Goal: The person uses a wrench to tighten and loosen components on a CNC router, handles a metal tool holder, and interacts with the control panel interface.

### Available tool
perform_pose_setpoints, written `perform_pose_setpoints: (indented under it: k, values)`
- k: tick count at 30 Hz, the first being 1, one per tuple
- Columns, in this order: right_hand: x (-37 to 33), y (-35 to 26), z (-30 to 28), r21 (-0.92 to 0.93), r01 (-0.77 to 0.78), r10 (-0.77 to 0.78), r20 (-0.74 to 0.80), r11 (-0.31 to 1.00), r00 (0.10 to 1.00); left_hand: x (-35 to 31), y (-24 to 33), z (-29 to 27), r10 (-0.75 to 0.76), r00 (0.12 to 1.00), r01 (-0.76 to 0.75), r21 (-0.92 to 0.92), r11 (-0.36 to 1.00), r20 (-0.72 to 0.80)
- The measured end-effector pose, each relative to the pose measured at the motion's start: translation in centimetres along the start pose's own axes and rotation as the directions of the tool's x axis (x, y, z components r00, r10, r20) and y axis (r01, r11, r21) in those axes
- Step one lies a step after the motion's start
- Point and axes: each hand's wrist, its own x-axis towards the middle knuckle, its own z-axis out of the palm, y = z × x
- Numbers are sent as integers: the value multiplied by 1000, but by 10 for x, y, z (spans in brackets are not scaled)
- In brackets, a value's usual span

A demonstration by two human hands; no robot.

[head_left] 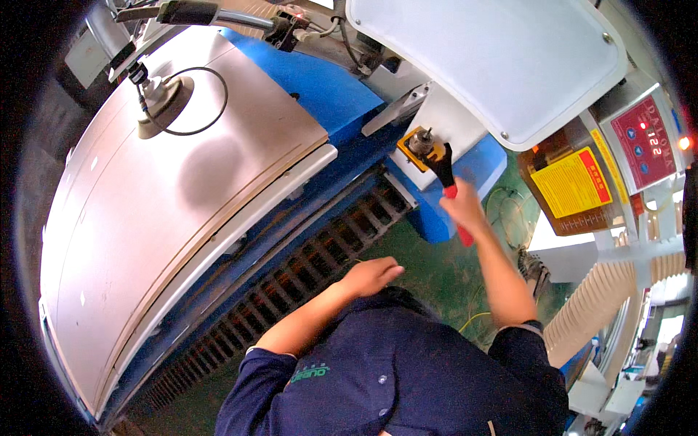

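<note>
My right hand (465, 211) is wrapped round the red handle of a spanner (444, 168) with a black head. The spanner's jaw is right beside a grey metal tool holder (419, 143), which stands upright with a tip on top. Under it is a yellow bracket (413, 161) on a white and blue machine part. In front of my chest, my left hand (372, 277) is raised away from the machine, its fingers drawn together. Its palm side is hidden, so whatever it may hold does not show.
A large pale board (167, 196) lies on the machine bed at left, with a suction cup (156, 98) over it. A slatted black conveyor (313, 269) runs along its near edge. At right are a white cover (487, 58), a red control panel (644, 142) and a ribbed hose (592, 309).
</note>
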Motion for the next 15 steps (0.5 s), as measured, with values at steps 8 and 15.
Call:
perform_pose_setpoints:
  k: [8,15]
  values:
    - [47,2,-24,-87,159,-145,150,983,978,-99,-95,3,-401,867,331,-261,907,-295]
    - [56,1,-24,-26,76,-67,250,997,966,-160,-115,34,-588,694,359,-508,783,-415]
